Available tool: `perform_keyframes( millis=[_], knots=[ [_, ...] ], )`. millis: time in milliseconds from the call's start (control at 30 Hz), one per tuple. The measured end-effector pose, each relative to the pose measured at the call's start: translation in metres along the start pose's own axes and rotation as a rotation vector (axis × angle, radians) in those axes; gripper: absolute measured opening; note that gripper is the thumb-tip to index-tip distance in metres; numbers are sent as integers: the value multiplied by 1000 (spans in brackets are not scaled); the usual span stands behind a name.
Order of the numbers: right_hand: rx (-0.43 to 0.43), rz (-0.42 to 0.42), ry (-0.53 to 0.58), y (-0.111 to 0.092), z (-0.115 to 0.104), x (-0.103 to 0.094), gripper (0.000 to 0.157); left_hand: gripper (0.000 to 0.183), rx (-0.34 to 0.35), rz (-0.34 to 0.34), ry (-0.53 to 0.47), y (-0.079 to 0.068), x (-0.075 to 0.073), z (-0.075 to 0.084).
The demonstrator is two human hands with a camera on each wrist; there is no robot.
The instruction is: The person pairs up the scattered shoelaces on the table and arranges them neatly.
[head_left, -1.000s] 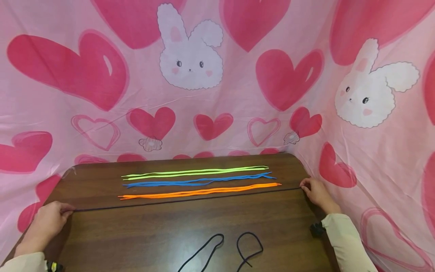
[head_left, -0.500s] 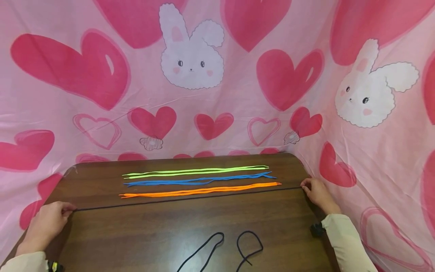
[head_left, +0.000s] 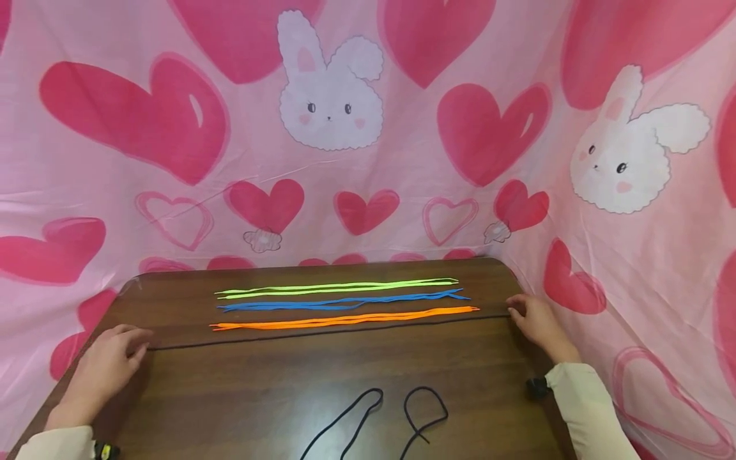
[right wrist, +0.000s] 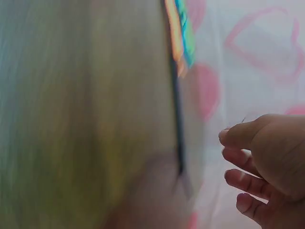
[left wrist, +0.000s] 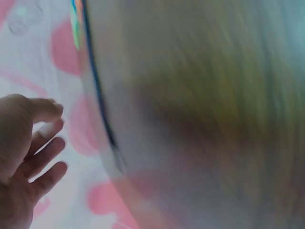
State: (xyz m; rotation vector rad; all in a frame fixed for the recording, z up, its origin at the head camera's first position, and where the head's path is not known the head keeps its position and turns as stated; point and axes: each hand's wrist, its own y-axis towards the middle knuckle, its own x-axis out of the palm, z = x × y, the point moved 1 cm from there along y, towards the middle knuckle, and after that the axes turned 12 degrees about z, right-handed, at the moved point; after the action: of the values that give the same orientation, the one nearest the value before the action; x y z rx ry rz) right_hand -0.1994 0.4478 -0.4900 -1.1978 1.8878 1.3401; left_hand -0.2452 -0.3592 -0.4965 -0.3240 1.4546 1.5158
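A black shoelace [head_left: 345, 330] lies stretched straight across the brown table, in front of three folded pairs coloured orange [head_left: 345, 318], blue [head_left: 316, 306] and yellow-green [head_left: 339, 287]. At its left end, my left hand [head_left: 103, 370] hovers with thumb and fingers parted. The left wrist view shows that hand [left wrist: 24, 148] apart from the lace tip [left wrist: 114, 148], holding nothing. My right hand [head_left: 537, 326] is beside the other end. Its fingers are relaxed and spread in the right wrist view, the hand [right wrist: 271, 157] away from the lace tip [right wrist: 180, 164].
Another black lace length [head_left: 377, 390] bends back on itself near the table's front, beside a black loop [head_left: 446, 415]; both run out of the lower edge. Pink heart-and-rabbit fabric [head_left: 397, 243] hangs behind the table [head_left: 259, 396] and along its sides.
Both hands have let go of the straight black shoelace's ends. The left hand's fingers have parted, and it has shifted slightly right and up in the head view, which has turned a little.
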Motion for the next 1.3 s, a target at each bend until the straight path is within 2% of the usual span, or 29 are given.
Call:
perform_keyframes(
  millis=[100, 233, 300, 467, 600, 733, 833, 933, 1033, 1100, 1200, 1300],
  knots=[
    [-20, 3, 41, 6, -29, -1, 14, 20, 24, -47, -44, 11, 4, 31],
    [-88, -23, 168, 10, -80, 9, 8, 15, 33, -177, -133, 24, 15, 84],
    [-127, -79, 230, 9, -108, 17, 6, 12, 41, -248, -181, 28, 24, 110],
    [-193, -304, 318, -3, -172, 36, 8, 7, 93, -439, -349, 27, 51, 172],
    [-232, -468, 332, -15, -213, 50, 17, 12, 66, -616, -481, 20, 69, 215],
    [-310, -568, 316, -28, -242, 67, 28, 17, 48, -715, -531, 12, 80, 248],
    [-382, -626, 281, -38, -256, 77, 36, 23, 53, -757, -520, 5, 85, 264],
    [-444, -685, 255, -48, -267, 84, 37, 27, 66, -780, -502, -1, 87, 273],
    [-472, -728, 240, -57, -274, 90, 32, 24, 64, -811, -516, -4, 86, 276],
    [-482, -746, 237, -62, -277, 92, 23, 20, 67, -846, -515, -5, 85, 276],
    [-494, -763, 256, -68, -281, 94, 11, 13, 61, -863, -523, -7, 83, 277],
    [-514, -767, 276, -73, -282, 95, 14, 16, 73, -843, -513, -11, 81, 280]
  ],
)
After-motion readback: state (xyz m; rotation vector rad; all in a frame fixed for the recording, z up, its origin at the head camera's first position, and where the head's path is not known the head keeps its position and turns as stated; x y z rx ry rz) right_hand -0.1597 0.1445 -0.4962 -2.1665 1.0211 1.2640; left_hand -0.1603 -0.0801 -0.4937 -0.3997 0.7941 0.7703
